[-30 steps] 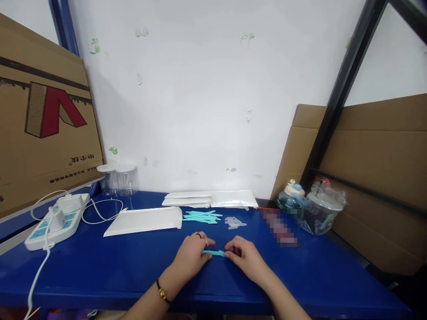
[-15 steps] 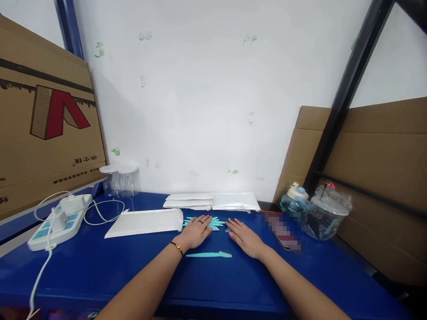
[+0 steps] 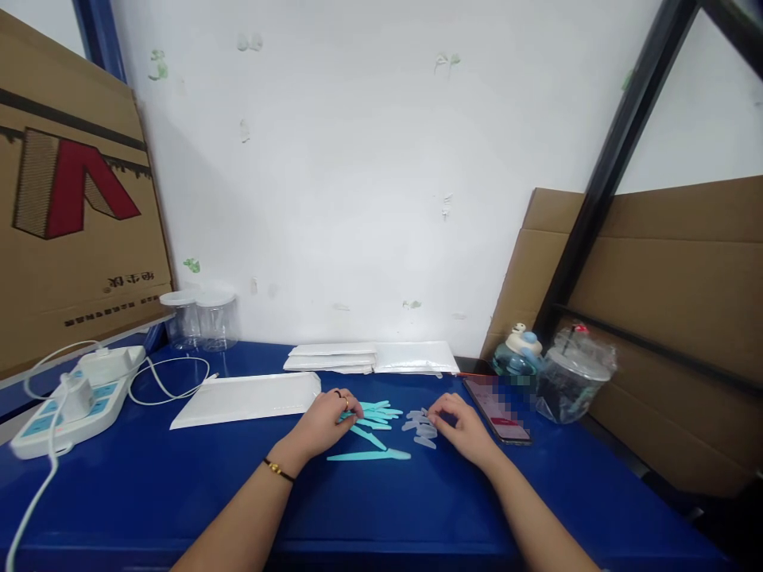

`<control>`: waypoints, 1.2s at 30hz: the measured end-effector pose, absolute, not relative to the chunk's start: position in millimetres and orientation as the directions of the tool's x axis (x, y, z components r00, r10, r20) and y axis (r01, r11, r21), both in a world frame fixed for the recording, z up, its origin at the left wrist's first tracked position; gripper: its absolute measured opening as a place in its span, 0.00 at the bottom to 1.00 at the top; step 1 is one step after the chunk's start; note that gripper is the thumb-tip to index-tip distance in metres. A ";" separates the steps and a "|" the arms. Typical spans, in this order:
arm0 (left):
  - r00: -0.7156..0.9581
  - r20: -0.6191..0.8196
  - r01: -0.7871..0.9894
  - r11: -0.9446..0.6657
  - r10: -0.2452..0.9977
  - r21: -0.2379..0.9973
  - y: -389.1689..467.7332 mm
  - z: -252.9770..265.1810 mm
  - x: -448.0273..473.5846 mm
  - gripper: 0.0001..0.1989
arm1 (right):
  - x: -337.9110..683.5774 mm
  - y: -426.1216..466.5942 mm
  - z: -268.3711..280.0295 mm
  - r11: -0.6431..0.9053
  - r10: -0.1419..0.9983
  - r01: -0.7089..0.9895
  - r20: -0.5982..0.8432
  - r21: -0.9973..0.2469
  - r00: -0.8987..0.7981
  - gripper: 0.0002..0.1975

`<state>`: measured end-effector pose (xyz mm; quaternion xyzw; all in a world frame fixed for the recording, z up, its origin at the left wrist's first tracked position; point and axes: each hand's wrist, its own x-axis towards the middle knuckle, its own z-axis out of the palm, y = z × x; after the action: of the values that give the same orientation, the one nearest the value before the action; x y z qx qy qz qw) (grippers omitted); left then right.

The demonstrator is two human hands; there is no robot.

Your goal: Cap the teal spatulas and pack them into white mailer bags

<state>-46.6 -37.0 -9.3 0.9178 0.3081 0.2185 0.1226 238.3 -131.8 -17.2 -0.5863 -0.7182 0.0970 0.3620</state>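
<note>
My left hand [image 3: 329,419] is closed at the left end of a loose pile of turquoise eyebrow razors [image 3: 381,413], its fingertips pinched on a razor handle. Across the pile, my right hand [image 3: 463,429] has thumb and fingers pinched together at the edge of a small heap of translucent blade caps [image 3: 424,433]. It seems to grip one cap, mostly hidden by the fingertips. One eyebrow razor with its blade end covered [image 3: 369,456] lies crosswise nearer to me, below the pile. Another turquoise razor [image 3: 370,438] slants between it and the pile.
A white padded envelope [image 3: 250,400] lies left, with more white packets [image 3: 414,357] along the wall. A power strip [image 3: 77,405] with cables and two clear jars [image 3: 218,322] stand left. At right are a phone [image 3: 497,409], a bottle [image 3: 516,357] and a bagged cup [image 3: 572,377].
Both hands have gone from lying flat to curled, pinching fingers. The left has shifted left and the right slightly right, baring the razor pile and the heap of caps.
</note>
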 end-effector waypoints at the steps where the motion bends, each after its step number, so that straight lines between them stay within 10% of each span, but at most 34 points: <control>1: 0.730 0.314 0.496 -0.787 0.606 0.367 -34.8 -7.7 -50.3 0.08 | 235.4 -136.2 -14.7 0.312 0.913 0.779 0.400 -0.544 -0.086 0.10; 17: 0.736 0.232 0.577 -0.768 0.636 0.277 -40.8 -14.0 -36.9 0.03 | 213.5 -150.2 -22.8 0.321 0.918 0.883 0.343 -0.343 -0.201 0.06; 36: 0.761 0.202 0.546 -0.776 0.617 0.315 -46.6 -15.4 -20.2 0.04 | 184.0 -124.3 -20.3 0.328 0.939 0.804 0.263 -0.495 -0.221 0.06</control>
<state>-20.2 -46.6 -15.4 0.9307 0.3122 0.1485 0.1195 184.0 -124.3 -20.3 -0.5654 -0.7709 0.1274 0.2643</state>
